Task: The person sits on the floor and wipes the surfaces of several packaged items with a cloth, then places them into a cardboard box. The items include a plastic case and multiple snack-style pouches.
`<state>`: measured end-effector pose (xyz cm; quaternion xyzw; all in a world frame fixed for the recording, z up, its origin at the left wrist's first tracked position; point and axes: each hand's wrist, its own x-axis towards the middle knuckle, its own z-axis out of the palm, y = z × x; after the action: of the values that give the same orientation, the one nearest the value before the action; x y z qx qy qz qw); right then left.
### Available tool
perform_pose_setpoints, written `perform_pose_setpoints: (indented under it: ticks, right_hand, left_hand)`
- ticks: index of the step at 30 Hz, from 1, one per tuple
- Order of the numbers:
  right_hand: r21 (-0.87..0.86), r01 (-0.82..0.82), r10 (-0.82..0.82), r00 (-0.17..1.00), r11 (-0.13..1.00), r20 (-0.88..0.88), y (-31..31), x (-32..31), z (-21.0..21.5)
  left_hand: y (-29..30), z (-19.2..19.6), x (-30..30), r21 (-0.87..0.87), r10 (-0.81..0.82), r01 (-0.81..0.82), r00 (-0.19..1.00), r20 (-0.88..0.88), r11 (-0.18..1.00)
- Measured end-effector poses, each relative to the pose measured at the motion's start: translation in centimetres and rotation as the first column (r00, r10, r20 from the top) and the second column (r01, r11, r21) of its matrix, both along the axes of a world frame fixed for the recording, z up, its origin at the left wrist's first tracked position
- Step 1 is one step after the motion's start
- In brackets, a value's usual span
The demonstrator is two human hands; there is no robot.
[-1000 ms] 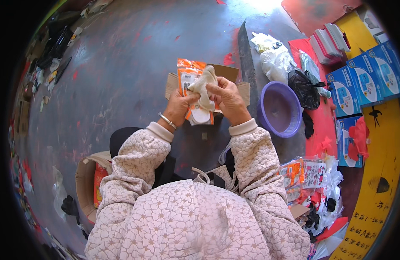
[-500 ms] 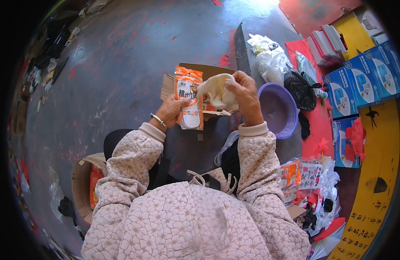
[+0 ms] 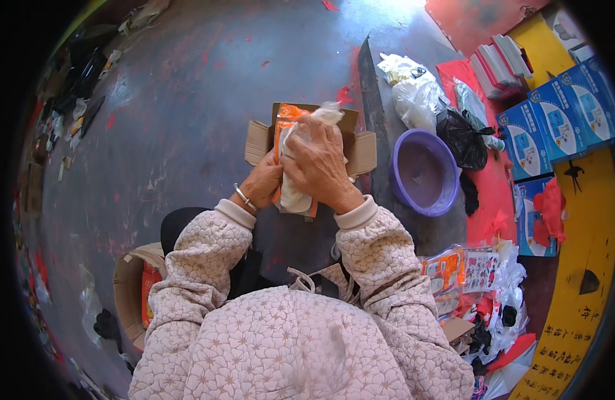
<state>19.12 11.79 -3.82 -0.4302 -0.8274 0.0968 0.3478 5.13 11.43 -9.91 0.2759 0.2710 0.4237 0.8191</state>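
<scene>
My left hand [image 3: 262, 179] grips an orange and white flat packet [image 3: 291, 112] by its left edge, with a silver bangle at the wrist. Across the packet's face my right hand [image 3: 319, 161] presses a cream-coloured cloth [image 3: 295, 201], its fingers curled round the cloth. One end of the cloth sticks up beyond the knuckles. The cloth and right hand hide most of the packet. Just beneath both hands stands an open cardboard box [image 3: 362, 155] with its flaps spread; its contents are mostly covered.
To the right sits a purple basin [image 3: 399, 188], with white plastic bags [image 3: 414, 100] and a black bag [image 3: 462, 141] behind it. Blue boxes [image 3: 554, 123] are stacked at far right. Orange packages [image 3: 444, 273] lie near my right elbow; another cardboard box [image 3: 126, 293] is by my left.
My right hand has moved left and brought the cloth from beside the packet onto its front. The packet is now largely covered, and more of the box's right flap shows.
</scene>
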Motion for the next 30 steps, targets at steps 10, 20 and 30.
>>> perform_pose_setpoints:
  ticks: [10, 20, 30]
  right_hand:
    - [-0.558, -0.061, -0.281, 0.815, 0.828, -0.506, 1.7, 0.3, -0.8]
    - [-0.383, -0.013, -0.338, 0.446, 0.924, -0.829, 3.2, 6.3, 2.6]
    - [-0.2, 0.218, -0.278, 0.893, 0.955, -0.353, 4.2, 5.0, 0.7]
  left_hand:
    - [-0.9, 1.9, -0.2, 0.08, -0.134, 0.141, 0.987, -0.089, 0.987]
    - [-0.6, 1.4, -0.7, 0.058, -0.087, 0.093, 0.992, -0.096, 0.994]
    - [-1.2, 3.0, -1.1, 0.162, -0.051, 0.078, 0.985, -0.164, 0.984]
